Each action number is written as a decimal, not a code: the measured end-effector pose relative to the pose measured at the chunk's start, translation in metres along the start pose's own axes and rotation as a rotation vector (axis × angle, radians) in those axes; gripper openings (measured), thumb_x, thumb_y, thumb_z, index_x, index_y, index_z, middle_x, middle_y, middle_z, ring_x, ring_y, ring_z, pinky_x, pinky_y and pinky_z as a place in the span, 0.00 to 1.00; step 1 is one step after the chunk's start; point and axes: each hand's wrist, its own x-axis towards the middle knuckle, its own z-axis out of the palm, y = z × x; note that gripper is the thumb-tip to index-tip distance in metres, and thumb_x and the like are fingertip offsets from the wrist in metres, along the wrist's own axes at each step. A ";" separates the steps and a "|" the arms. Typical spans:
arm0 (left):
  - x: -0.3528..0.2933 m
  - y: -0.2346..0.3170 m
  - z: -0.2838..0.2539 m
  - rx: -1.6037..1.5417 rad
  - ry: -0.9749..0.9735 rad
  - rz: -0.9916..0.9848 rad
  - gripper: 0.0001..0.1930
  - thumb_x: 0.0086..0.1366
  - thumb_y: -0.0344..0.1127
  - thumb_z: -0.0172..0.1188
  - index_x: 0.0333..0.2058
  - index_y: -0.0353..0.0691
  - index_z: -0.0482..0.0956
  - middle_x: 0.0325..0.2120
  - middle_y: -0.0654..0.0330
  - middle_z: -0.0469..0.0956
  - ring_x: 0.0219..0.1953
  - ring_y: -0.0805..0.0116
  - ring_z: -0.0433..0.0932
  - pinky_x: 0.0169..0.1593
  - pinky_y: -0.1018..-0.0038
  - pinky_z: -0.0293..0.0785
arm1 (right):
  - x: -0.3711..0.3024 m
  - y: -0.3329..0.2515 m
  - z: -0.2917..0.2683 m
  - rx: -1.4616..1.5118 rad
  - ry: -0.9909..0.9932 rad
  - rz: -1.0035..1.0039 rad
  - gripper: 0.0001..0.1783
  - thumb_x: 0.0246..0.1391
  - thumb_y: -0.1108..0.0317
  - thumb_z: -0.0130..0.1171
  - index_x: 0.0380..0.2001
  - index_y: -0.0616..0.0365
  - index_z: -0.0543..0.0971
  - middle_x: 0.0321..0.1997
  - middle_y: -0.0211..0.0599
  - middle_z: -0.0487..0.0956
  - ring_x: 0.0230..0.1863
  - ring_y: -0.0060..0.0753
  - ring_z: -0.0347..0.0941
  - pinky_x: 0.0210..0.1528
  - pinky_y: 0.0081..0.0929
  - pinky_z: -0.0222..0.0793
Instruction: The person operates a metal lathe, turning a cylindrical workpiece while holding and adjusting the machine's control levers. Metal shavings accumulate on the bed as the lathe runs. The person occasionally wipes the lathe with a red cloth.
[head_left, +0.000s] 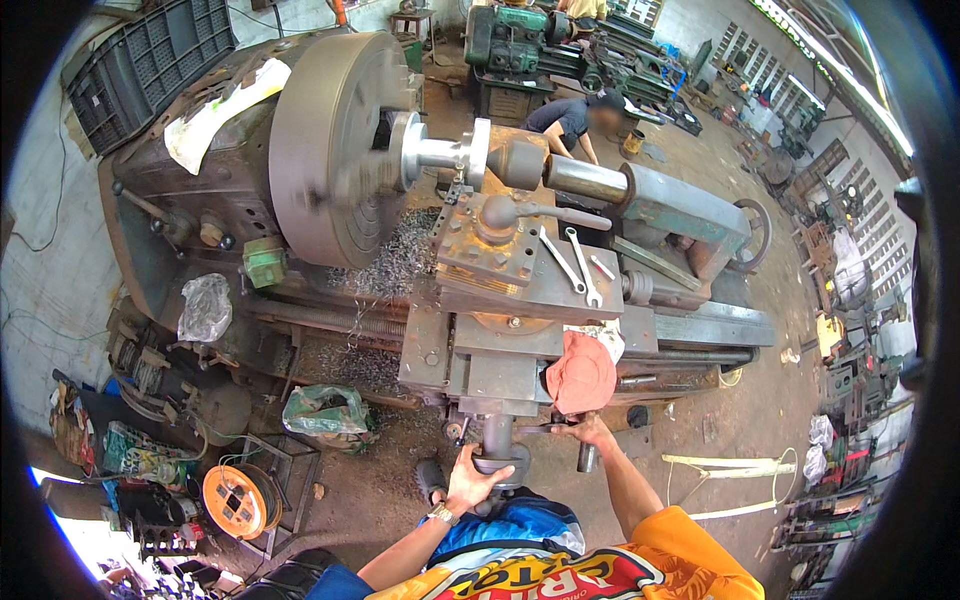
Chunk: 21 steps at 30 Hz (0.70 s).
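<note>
My left hand [472, 484] curls round the rim of a small handwheel [497, 464] at the front of a lathe carriage [425, 350]. To its right, my right hand [586, 430] is closed on a lever below a red cloth cap [582, 372]; its fingertips are partly hidden. Beyond them stands the tool post [492, 240] with its long clamping handle [565, 215]. A shiny stepped metal workpiece [437, 153] lies between the large chuck [330, 150], blurred as if turning, and the tailstock [690, 210]. Two wrenches [563, 260] [584, 268] rest on the carriage top.
Metal chips [390, 265] pile under the chuck. A green plastic bag [328, 412] and an orange cable reel [240, 500] are on the left. A person [570, 122] crouches behind the lathe. Pale strips [730, 468] lie on the floor to the right.
</note>
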 end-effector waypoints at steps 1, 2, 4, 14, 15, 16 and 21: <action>0.000 0.000 0.000 -0.020 -0.002 0.004 0.51 0.41 0.62 0.73 0.55 0.30 0.65 0.47 0.39 0.75 0.51 0.51 0.76 0.55 0.63 0.72 | 0.000 0.000 0.000 -0.016 0.014 0.004 0.58 0.26 0.41 0.78 0.59 0.62 0.68 0.60 0.46 0.73 0.61 0.40 0.68 0.64 0.32 0.63; 0.000 0.000 0.000 -0.018 0.000 0.003 0.51 0.41 0.62 0.73 0.55 0.30 0.65 0.47 0.39 0.74 0.51 0.51 0.75 0.55 0.63 0.72 | 0.000 0.001 0.001 -0.032 0.028 0.008 0.58 0.26 0.41 0.78 0.59 0.62 0.68 0.60 0.46 0.73 0.62 0.39 0.68 0.64 0.32 0.63; -0.001 0.001 0.000 -0.010 0.001 -0.005 0.51 0.41 0.62 0.73 0.55 0.30 0.65 0.48 0.39 0.74 0.52 0.51 0.75 0.55 0.63 0.71 | 0.002 0.004 0.002 -0.016 0.026 0.005 0.57 0.26 0.42 0.78 0.59 0.63 0.68 0.60 0.46 0.73 0.62 0.39 0.68 0.64 0.32 0.63; -0.001 0.004 -0.002 -0.022 -0.003 -0.002 0.51 0.41 0.62 0.73 0.55 0.30 0.65 0.48 0.40 0.74 0.52 0.49 0.75 0.56 0.63 0.71 | 0.006 0.014 0.000 0.087 -0.002 0.037 0.60 0.26 0.46 0.80 0.61 0.65 0.64 0.58 0.47 0.73 0.60 0.39 0.70 0.64 0.33 0.64; -0.001 0.004 -0.002 0.001 -0.001 -0.006 0.51 0.41 0.62 0.73 0.55 0.30 0.65 0.48 0.40 0.74 0.52 0.49 0.75 0.56 0.63 0.71 | 0.006 0.015 0.000 0.077 0.011 0.040 0.60 0.26 0.47 0.80 0.61 0.66 0.63 0.58 0.47 0.73 0.60 0.39 0.70 0.63 0.33 0.64; -0.001 0.004 -0.002 -0.017 -0.005 -0.002 0.51 0.41 0.62 0.73 0.55 0.30 0.65 0.48 0.39 0.74 0.52 0.49 0.75 0.56 0.63 0.71 | 0.007 0.016 0.000 0.119 -0.002 0.024 0.61 0.26 0.47 0.80 0.61 0.66 0.63 0.58 0.47 0.73 0.59 0.39 0.70 0.63 0.33 0.64; -0.001 0.002 -0.001 0.007 -0.002 -0.006 0.51 0.41 0.62 0.73 0.55 0.30 0.65 0.48 0.39 0.74 0.52 0.49 0.75 0.56 0.63 0.71 | 0.008 0.020 0.000 0.133 0.010 0.017 0.61 0.26 0.47 0.81 0.62 0.67 0.62 0.57 0.46 0.74 0.58 0.38 0.70 0.62 0.33 0.65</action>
